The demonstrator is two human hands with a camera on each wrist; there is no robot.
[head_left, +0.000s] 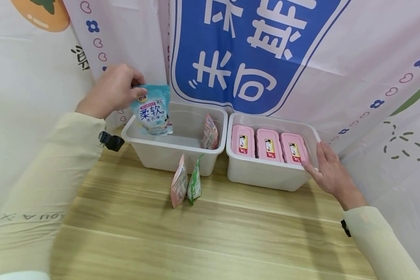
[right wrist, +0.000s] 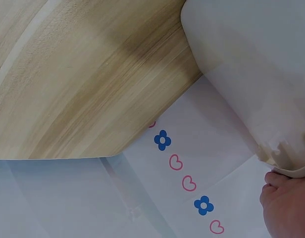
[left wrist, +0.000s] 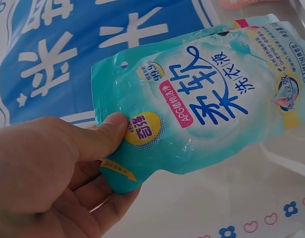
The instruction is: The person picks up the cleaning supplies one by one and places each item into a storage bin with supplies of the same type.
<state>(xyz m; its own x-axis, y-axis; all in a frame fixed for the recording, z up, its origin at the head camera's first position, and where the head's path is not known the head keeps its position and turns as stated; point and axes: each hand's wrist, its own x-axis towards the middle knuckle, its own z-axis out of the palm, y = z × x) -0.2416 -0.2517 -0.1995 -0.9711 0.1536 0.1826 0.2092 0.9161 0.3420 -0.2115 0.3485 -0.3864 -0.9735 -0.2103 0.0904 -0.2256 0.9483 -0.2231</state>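
I have L hand (head_left: 117,88) pinching teal pouch (head_left: 154,114) over L bin (head_left: 173,155). R hand (head_left: 330,171) grips R bin (head_left: 266,175) by rim, w/ pink boxes (head_left: 268,144) inside.

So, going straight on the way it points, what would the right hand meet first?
Most likely the bin with the pink boxes: the right hand seems to be at its rim, though exact contact is unclear.

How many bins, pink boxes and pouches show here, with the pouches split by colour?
Bins: 2
Pink boxes: 3
Pink pouches: 2
Green pouch: 1
Teal pouch, in the left hand: 1
Total: 9
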